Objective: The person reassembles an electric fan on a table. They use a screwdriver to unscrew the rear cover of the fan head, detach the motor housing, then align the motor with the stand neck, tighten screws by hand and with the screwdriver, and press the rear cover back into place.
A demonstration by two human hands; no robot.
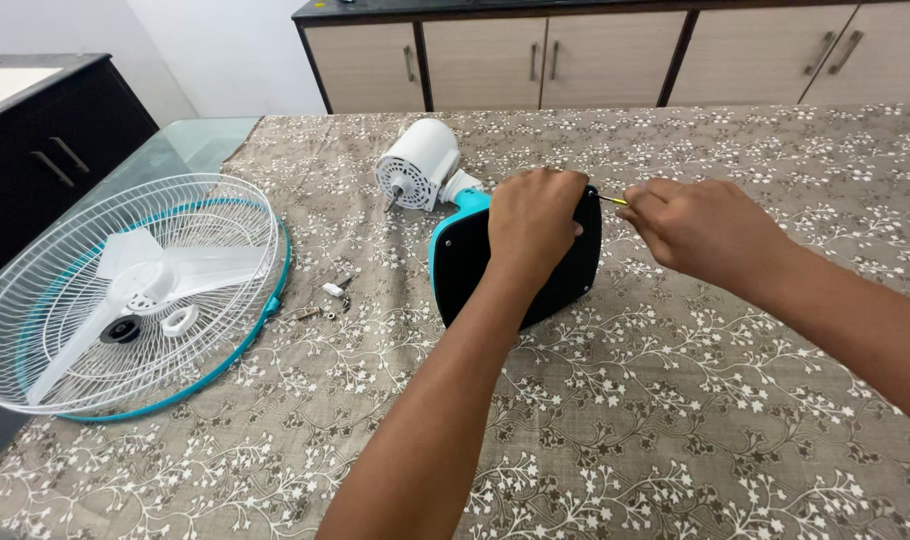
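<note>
A fan base [470, 270], turquoise with a black underside plate, stands tipped on its edge at the table's middle. My left hand [535, 220] grips its top edge and holds it up. My right hand [700, 225] is closed around a thin tool with a yellow shaft [613, 200], its tip at the base's upper right edge. The white fan motor [415, 177] lies just behind the base, joined to it by a white neck.
A white wire fan guard [95, 320] with a turquoise rim lies at the left, holding white blades [165, 275] and a white nut. Small screws and parts [330, 298] lie between guard and base. A patterned cloth [675, 400] covers the table. Cabinets stand behind.
</note>
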